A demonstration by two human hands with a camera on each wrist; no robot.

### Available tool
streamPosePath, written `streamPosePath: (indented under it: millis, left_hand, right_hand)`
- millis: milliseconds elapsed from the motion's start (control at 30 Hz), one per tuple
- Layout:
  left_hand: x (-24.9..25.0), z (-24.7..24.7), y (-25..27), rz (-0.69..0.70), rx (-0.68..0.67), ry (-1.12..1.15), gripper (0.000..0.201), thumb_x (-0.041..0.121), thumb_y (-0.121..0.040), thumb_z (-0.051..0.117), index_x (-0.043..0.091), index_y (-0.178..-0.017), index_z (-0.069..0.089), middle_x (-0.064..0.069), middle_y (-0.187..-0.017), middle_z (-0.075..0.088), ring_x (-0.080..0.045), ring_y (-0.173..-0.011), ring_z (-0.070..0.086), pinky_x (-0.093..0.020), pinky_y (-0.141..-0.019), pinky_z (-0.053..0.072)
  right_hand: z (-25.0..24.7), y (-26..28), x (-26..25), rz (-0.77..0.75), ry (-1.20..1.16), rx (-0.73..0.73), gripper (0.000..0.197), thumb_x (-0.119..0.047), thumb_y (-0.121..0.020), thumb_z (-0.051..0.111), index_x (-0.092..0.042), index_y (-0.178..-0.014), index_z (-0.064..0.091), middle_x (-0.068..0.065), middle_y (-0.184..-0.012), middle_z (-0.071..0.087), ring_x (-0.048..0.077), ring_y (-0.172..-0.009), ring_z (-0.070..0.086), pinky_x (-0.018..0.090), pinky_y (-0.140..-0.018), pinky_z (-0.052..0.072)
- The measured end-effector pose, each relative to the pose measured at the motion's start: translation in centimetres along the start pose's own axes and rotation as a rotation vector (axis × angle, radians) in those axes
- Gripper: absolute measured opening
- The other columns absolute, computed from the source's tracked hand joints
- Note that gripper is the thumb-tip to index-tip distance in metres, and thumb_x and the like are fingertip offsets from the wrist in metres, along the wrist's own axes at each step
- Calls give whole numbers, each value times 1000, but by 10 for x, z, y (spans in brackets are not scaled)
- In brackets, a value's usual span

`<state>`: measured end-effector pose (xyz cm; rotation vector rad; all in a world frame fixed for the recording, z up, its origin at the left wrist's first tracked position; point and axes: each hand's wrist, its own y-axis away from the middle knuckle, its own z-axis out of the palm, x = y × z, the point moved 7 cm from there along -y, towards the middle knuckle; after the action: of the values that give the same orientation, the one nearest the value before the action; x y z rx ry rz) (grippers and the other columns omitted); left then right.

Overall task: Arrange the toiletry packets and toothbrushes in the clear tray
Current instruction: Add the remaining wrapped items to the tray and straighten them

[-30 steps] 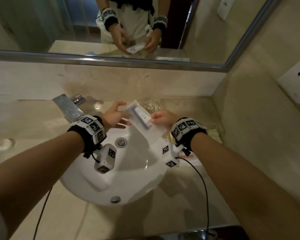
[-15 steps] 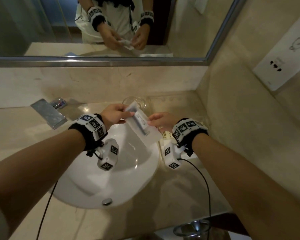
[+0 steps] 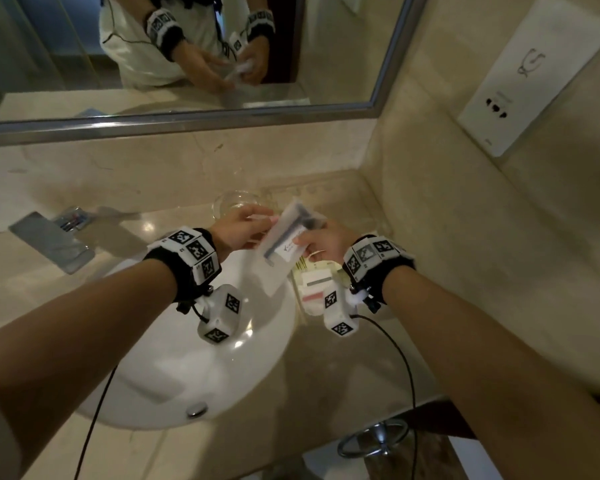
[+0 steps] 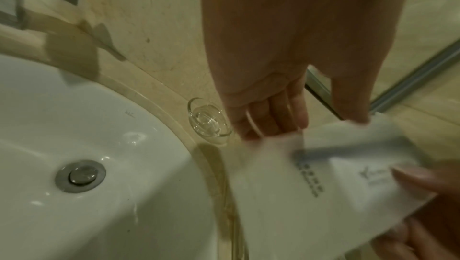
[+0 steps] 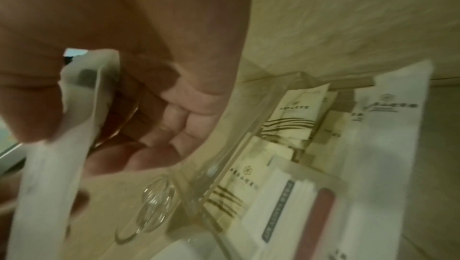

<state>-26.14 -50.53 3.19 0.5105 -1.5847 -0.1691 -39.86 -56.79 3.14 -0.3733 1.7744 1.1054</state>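
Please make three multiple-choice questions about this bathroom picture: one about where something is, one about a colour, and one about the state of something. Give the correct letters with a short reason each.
1. Where is the small glass dish?
A. inside the sink
B. on the counter behind the sink rim
C. in the clear tray

2. What colour is the sink basin?
A. white
B. black
C. green

3. How is the toothbrush packet held?
A. lying in the sink
B. by the left hand alone
C. by both hands

Answers:
1 B: the dish stands on the marble beside the rim.
2 A: the bowl is white.
3 C: the left hand and right hand each pinch it in the air.
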Motion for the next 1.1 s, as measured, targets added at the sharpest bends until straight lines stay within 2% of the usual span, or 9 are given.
streamPosePath:
  millis: [67, 167, 333, 400, 467, 600, 700, 900, 1100]
  left_hand:
    - [-5, 9, -1, -44, -76, -125, 22, 16, -79, 68, 18, -100, 62, -5, -96, 63, -21, -88, 59, -28, -78, 49]
    - [-14, 17, -7, -87, -93, -233, 15, 7, -74, 71, 15, -85, 63, -5, -89, 63, -18, -81, 59, -22, -71, 50]
    - [-16, 31, -19, -88, -71, -273, 17, -1, -79, 64, 16, -80, 64, -3, -86, 64, -18, -85, 59, -23, -74, 50]
    - [-14, 39, -24, -71, -58, -277, 16, -3, -80, 62, 12, -85, 64, 1, -79, 61, -16, -78, 56, -21, -68, 48]
    - [-13, 47, -30, -55, -49, -300, 19, -4, -81, 61, 9, -94, 63, 0, -74, 59, -18, -75, 55, -20, -64, 47]
    - [-19, 60, -39, -91, -51, -311, 24, -9, -79, 58, 14, -75, 59, -1, -57, 60, -14, -55, 51, -16, -48, 44]
    - [-25, 68, -42, -117, -84, -318, 20, -7, -80, 58, 13, -85, 61, -5, -66, 60, -11, -51, 51, -19, -51, 41]
    - [-31, 80, -47, -138, -122, -354, 18, -4, -82, 56, 14, -80, 60, -4, -69, 61, -9, -50, 54, -19, -53, 41]
    - [-32, 91, -52, -148, -116, -371, 18, -3, -82, 57, 15, -81, 59, 1, -65, 62, 3, -36, 53, -14, -47, 40]
  right_hand:
    - [-13, 4, 8, 29, -87, 35, 15, -1, -88, 55, -6, -103, 56, 7, -82, 59, 17, -68, 57, 22, -62, 51]
    - [-35, 9, 21, 48, -161, 97, 40, -8, -87, 61, -7, -125, 50, 6, -94, 63, 18, -80, 62, 24, -70, 55]
    - [-71, 23, 38, 15, -305, 272, 5, -17, -87, 64, -17, -86, 59, 0, -78, 61, 9, -59, 62, 17, -54, 53]
    - [-80, 23, 47, 23, -266, 315, 6, -14, -87, 64, -16, -89, 59, 0, -76, 60, 10, -59, 59, 17, -53, 51]
    - [-89, 25, 55, 37, -198, 339, 15, -12, -88, 63, -10, -103, 59, 1, -80, 59, 12, -66, 57, 21, -63, 51]
    - [-115, 33, 74, 66, -134, 489, 13, -13, -91, 58, -9, -102, 54, 1, -77, 57, 12, -66, 55, 22, -62, 50]
    - [-132, 40, 86, 68, -117, 567, 9, -11, -93, 55, -5, -99, 52, 3, -70, 52, 13, -58, 50, 25, -57, 46]
    - [-153, 51, 97, 107, 7, 633, 16, -11, -96, 47, -7, -81, 50, 5, -69, 49, 16, -58, 46, 27, -56, 43]
    - [-157, 52, 115, 178, 36, 597, 8, -14, -97, 45, -6, -98, 47, 1, -72, 49, 13, -64, 48, 25, -60, 45]
